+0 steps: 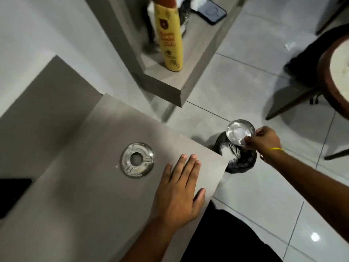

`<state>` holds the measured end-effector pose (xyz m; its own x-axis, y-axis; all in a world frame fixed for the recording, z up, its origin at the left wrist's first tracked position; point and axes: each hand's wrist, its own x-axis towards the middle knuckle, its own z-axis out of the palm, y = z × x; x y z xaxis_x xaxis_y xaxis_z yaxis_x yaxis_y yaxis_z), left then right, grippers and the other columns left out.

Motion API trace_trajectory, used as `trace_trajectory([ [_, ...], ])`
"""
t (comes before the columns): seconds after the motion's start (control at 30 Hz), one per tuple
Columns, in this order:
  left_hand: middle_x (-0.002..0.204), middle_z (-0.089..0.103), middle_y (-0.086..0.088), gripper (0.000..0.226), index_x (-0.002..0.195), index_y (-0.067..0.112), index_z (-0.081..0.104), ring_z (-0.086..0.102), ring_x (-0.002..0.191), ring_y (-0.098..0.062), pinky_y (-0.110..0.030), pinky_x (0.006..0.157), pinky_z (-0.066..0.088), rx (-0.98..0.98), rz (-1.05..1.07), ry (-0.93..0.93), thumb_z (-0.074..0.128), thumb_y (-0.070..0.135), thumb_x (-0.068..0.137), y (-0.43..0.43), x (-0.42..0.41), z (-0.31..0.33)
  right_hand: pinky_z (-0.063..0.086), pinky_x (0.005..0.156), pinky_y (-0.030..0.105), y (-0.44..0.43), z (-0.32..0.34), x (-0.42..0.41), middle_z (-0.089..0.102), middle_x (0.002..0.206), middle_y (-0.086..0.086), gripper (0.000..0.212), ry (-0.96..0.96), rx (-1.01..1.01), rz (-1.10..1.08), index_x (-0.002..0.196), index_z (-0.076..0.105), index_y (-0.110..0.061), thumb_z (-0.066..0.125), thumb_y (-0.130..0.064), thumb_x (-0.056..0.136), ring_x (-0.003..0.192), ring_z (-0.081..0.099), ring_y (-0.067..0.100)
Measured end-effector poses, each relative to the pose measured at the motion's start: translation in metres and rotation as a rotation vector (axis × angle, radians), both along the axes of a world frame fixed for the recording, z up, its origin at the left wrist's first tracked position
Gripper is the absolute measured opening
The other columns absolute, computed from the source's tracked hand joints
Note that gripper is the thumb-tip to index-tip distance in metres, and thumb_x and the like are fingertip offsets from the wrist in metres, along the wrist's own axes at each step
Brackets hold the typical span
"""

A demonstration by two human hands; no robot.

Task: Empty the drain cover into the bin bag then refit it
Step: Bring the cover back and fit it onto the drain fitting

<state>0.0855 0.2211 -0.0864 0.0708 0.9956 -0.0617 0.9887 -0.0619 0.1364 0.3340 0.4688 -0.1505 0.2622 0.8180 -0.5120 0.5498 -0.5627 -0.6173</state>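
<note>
My right hand grips the shiny round metal drain cover by its edge, holding it tilted above the black bin bag on the floor. The bag's mouth gapes open just past the corner of the grey surface, with pale bits visible inside. The steel drain ring sits uncovered in the grey surface, its centre hole showing. My left hand lies flat, fingers spread, on that surface to the right of the drain ring, holding nothing.
A grey shelf behind carries a tall yellow bottle and a dark phone. A round wooden stool stands on the tiled floor at right. A black flat object lies at the surface's left edge.
</note>
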Motion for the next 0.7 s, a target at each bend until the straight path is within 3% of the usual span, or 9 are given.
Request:
trace_trajectory([
  [0.07, 0.184, 0.018, -0.003, 0.084, 0.173, 0.017, 0.022, 0.013, 0.171, -0.024, -0.06, 0.132, 0.027, 0.002, 0.132, 0.004, 0.048, 0.058, 0.104, 0.001, 0.006, 0.001, 0.065, 0.09, 0.059, -0.008, 0.038, -0.011, 0.075, 0.11, 0.035, 0.025, 0.143, 0.035, -0.024, 0.098, 0.064, -0.003, 0.083, -0.001, 0.081, 0.089, 0.079, 0.046],
  [0.13, 0.184, 0.02, -0.004, 0.084, 0.173, 0.017, 0.023, 0.016, 0.171, -0.025, -0.062, 0.13, 0.031, 0.024, 0.264, -0.021, 0.049, 0.058, 0.104, -0.004, 0.008, 0.007, 0.064, 0.091, 0.064, -0.02, 0.074, -0.031, 0.073, 0.107, 0.039, 0.025, 0.228, 0.06, 0.036, 0.088, 0.059, -0.009, 0.081, 0.002, 0.086, 0.09, 0.078, 0.055],
  [0.23, 0.183, 0.023, -0.004, 0.081, 0.171, 0.017, 0.029, 0.019, 0.17, -0.024, -0.061, 0.129, 0.033, 0.08, 0.444, -0.074, 0.052, 0.055, 0.104, -0.016, 0.008, 0.016, 0.069, 0.065, 0.044, -0.044, 0.115, -0.062, 0.079, 0.074, 0.008, 0.025, 0.231, 0.103, 0.195, 0.088, 0.062, -0.011, 0.085, -0.001, 0.085, 0.074, 0.08, 0.048],
  [0.27, 0.183, 0.025, -0.003, 0.079, 0.171, 0.017, 0.031, 0.02, 0.17, -0.023, -0.061, 0.129, 0.033, 0.1, 0.507, -0.083, 0.051, 0.055, 0.104, -0.023, 0.007, 0.02, 0.068, 0.059, 0.04, -0.055, 0.125, -0.076, 0.079, 0.069, 0.005, 0.026, 0.231, 0.106, 0.257, 0.089, 0.063, -0.011, 0.087, -0.002, 0.084, 0.07, 0.08, 0.046],
  [0.37, 0.182, 0.027, -0.004, 0.077, 0.171, 0.018, 0.032, 0.021, 0.17, -0.025, -0.064, 0.129, 0.03, 0.13, 0.707, -0.096, 0.048, 0.056, 0.105, -0.046, -0.005, 0.028, 0.068, 0.074, 0.06, -0.091, 0.141, -0.12, 0.078, 0.074, 0.018, 0.03, 0.221, 0.078, 0.425, 0.092, 0.066, -0.018, 0.092, -0.007, 0.081, 0.07, 0.08, 0.046],
  [0.43, 0.182, 0.025, -0.006, 0.077, 0.171, 0.019, 0.03, 0.018, 0.17, -0.027, -0.066, 0.129, 0.029, 0.129, 0.829, -0.112, 0.049, 0.053, 0.105, -0.068, -0.017, 0.031, 0.064, 0.081, 0.066, -0.114, 0.146, -0.153, 0.075, 0.077, 0.022, 0.033, 0.189, 0.053, 0.54, 0.096, 0.067, -0.018, 0.094, -0.012, 0.077, 0.075, 0.079, 0.045],
  [0.53, 0.183, 0.023, -0.007, 0.075, 0.17, 0.019, 0.029, 0.016, 0.17, -0.029, -0.067, 0.129, 0.03, 0.107, 0.982, -0.103, 0.047, 0.052, 0.105, -0.104, -0.039, 0.031, 0.065, 0.083, 0.063, -0.151, 0.15, -0.202, 0.075, 0.078, 0.017, 0.035, 0.181, 0.004, 0.659, 0.093, 0.068, -0.019, 0.096, -0.015, 0.073, 0.082, 0.077, 0.044],
  [0.63, 0.182, 0.026, -0.007, 0.074, 0.169, 0.016, 0.035, 0.021, 0.169, -0.029, -0.066, 0.129, 0.031, 0.085, 1.107, -0.076, 0.044, 0.053, 0.105, -0.139, -0.06, 0.025, 0.067, 0.082, 0.05, -0.185, 0.148, -0.246, 0.075, 0.074, -0.005, 0.035, 0.16, 0.024, 0.777, 0.09, 0.067, -0.023, 0.096, -0.018, 0.07, 0.077, 0.077, 0.014],
  [0.7, 0.179, 0.032, -0.01, 0.075, 0.167, 0.013, 0.04, 0.029, 0.167, -0.031, -0.069, 0.125, 0.035, 0.073, 1.165, -0.049, 0.045, 0.05, 0.102, -0.157, -0.073, 0.022, 0.064, 0.084, 0.044, -0.204, 0.145, -0.273, 0.071, 0.073, -0.012, 0.035, 0.143, 0.056, 0.825, 0.093, 0.069, -0.021, 0.095, -0.015, 0.07, 0.078, 0.075, 0.013],
])
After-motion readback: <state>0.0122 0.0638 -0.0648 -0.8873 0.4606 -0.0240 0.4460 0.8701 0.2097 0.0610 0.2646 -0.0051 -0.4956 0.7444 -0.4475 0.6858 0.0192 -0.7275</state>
